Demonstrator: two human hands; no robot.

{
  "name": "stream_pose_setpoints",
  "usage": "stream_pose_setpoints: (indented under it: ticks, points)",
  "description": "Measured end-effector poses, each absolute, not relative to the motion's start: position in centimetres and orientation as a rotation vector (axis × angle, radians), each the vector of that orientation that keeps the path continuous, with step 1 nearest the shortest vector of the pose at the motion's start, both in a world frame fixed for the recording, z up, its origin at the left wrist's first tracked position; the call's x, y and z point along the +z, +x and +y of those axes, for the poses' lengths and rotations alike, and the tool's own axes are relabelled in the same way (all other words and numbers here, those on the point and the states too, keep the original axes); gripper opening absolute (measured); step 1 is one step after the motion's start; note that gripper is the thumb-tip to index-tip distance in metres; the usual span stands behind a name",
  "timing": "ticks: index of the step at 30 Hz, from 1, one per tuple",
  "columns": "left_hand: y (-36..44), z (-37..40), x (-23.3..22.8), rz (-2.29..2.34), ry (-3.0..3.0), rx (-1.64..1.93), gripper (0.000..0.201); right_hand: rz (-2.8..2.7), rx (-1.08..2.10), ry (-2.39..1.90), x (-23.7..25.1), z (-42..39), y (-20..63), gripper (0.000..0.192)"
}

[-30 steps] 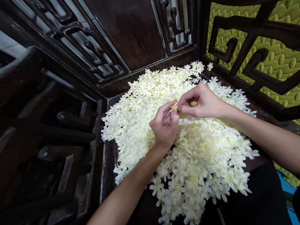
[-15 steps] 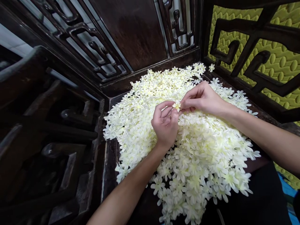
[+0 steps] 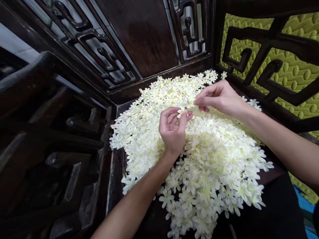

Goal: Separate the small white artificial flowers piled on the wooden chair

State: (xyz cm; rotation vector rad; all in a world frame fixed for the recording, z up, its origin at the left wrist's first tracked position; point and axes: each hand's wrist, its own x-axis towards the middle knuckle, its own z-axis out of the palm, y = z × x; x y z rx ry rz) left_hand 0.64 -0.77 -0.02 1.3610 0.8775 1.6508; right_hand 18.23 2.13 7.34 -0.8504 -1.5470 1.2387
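White flower (image 3: 181, 112) pinched, the left hand (image 3: 173, 131) curls beside the right hand (image 3: 221, 99), which angles inward pinching a second blossom (image 3: 190, 101).

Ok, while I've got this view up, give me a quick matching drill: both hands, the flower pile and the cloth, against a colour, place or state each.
1. left hand
2. flower pile
3. cloth
4. right hand

A. yellow-green, behind dark carved bars
B. thumb and finger pinched, on the side nearer the cloth
C. cupped, with a single flower at the thumb tip
D. white and pale yellow, spread beneath both hands

Pairs: 1-C, 2-D, 3-A, 4-B
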Motion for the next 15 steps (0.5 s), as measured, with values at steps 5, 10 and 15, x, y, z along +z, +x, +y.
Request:
stream_pose_setpoints:
  ticks: [5, 10, 15]
  points:
    - [0.45, -0.64, 0.06, 0.900, 1.427, 1.665, 0.016, -1.685, 1.257, -0.862, 7.48, 1.97, 18.31, 0.011]
    - [0.43, -0.83, 0.39, 0.959, 1.373, 1.701, 0.022, -1.843, 1.241, -0.937, 7.59, 1.75, 18.46, 0.014]
    - [0.47, -0.96, 0.62, 1.060, 1.499, 1.659, 0.024, -1.917, 1.252, -0.879, 7.68, 1.62, 18.59, 0.014]
